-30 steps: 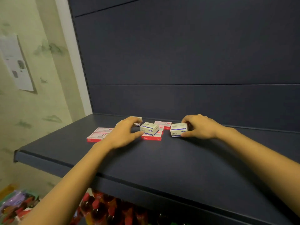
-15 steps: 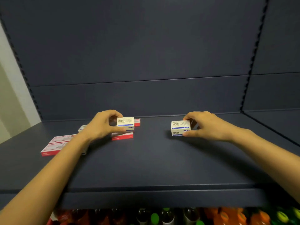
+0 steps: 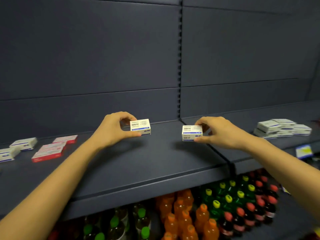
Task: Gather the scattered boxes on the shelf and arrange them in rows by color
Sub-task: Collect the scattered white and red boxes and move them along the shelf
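Right now I am watching the left hand [image 3: 114, 130] pinching one white-and-blue box [image 3: 140, 127] by its ends and the right hand [image 3: 220, 132] pinching a second white-and-blue box [image 3: 192, 133], both seemingly hanging just above the shelf [image 3: 138, 163], between the red boxes [image 3: 50, 149] on the left and the white pile [image 3: 282, 128] on the right. I am judging these thin fingertip grips to be the risk: either box could be slipping or twisting loose while travelling, or knocking that loosely stacked pile askew on landing.
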Tool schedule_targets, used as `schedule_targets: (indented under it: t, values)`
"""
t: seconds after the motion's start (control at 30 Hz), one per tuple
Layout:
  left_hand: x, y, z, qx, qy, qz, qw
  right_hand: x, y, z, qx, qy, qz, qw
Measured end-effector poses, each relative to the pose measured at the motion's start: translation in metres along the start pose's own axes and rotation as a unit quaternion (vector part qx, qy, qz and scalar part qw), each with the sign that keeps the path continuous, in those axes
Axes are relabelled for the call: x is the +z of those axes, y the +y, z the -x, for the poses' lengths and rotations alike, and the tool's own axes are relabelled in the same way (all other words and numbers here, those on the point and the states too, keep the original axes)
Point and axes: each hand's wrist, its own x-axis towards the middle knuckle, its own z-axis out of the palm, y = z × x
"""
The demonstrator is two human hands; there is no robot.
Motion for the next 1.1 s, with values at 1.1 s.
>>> schedule_targets:
  t: [1.1]
  values:
    - [0.268,0.243,-0.141,0.032,-0.024,0.067,0.997,-0.125,0.302,0.082,0.059,0.067,-0.074,0.993]
